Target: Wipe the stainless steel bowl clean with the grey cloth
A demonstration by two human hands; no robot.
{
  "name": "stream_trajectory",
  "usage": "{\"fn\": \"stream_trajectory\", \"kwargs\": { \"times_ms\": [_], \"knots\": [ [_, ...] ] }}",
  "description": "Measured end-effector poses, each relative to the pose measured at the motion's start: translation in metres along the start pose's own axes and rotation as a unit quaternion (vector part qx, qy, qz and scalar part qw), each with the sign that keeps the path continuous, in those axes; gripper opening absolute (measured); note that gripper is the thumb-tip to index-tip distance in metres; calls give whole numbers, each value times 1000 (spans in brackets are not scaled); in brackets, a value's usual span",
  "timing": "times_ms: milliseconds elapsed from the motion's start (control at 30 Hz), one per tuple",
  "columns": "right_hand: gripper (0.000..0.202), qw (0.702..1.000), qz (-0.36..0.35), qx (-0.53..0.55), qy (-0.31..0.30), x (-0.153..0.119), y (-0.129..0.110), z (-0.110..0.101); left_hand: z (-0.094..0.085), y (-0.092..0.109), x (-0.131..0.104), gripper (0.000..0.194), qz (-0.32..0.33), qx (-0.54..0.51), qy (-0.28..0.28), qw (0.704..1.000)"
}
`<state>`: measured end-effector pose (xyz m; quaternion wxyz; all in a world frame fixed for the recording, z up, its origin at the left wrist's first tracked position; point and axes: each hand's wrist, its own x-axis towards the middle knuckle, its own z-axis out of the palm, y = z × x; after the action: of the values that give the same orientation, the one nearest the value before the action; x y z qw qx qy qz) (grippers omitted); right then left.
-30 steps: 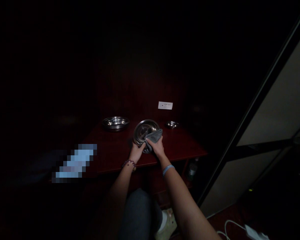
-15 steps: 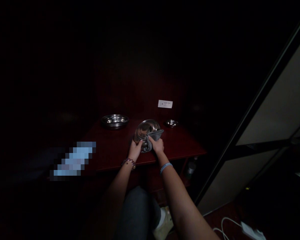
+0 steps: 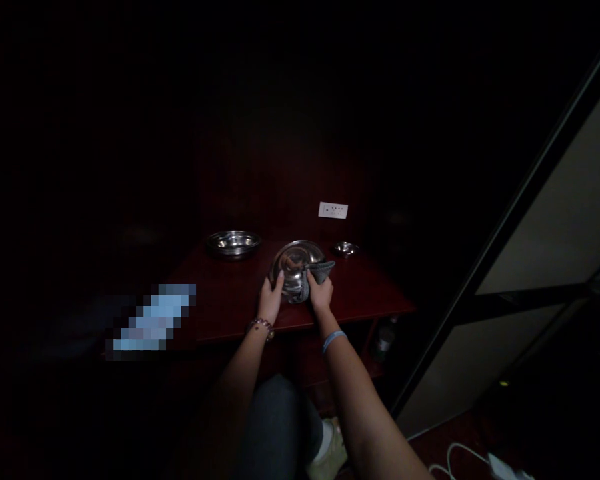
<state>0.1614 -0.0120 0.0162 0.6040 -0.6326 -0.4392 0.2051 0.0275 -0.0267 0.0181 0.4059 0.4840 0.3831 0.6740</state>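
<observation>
A shiny metal bowl point(image 3: 293, 263) is held up over the dark red desk point(image 3: 230, 307), tilted with its face toward me. My left hand point(image 3: 270, 298) grips its near left rim, thumb on the visible side. At the lower right rim, my right hand point(image 3: 321, 293) is closed on a grey cloth point(image 3: 321, 270) and presses it against the metal. The fingers of both hands behind the bowl are hidden. Further back on the left sits a stack of wide metal bowls point(image 3: 233, 244), and a small metal bowl point(image 3: 346, 249) rests at the back right.
A white socket panel point(image 3: 333, 211) is on the back wall. Under the desk, on the right, stands a bottle point(image 3: 384, 339). A pixelated bright patch point(image 3: 155, 317) lies at the left. On the floor are a white power strip point(image 3: 505, 468) and its cable point(image 3: 463, 447).
My right hand and the cloth have shifted a little to the right along the bowl's rim. My left thumb now points up more along the bowl. The whole view has shifted slightly.
</observation>
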Motion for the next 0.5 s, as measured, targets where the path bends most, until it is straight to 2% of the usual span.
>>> {"fn": "stream_trajectory", "kwargs": {
  "times_ms": [167, 333, 400, 500],
  "knots": [
    [38, 1000, -18, -1, 9, 1, 3, 0, 2, -4, -1, 55, -7, 22, -32, 999],
    [43, 999, -15, 33, 22, 3, 7, 0, 1, -11, 2, 67, 30, 40, -60, 997],
    [44, 999, -15, 52, 1, 3, 7, 0, 1, -13, 4, 59, 18, 42, -75, 996],
    [43, 996, -17, 50, -71, 3, 7, 1, 0, -13, 6, 35, 0, 37, -76, 996]
  ]
}}
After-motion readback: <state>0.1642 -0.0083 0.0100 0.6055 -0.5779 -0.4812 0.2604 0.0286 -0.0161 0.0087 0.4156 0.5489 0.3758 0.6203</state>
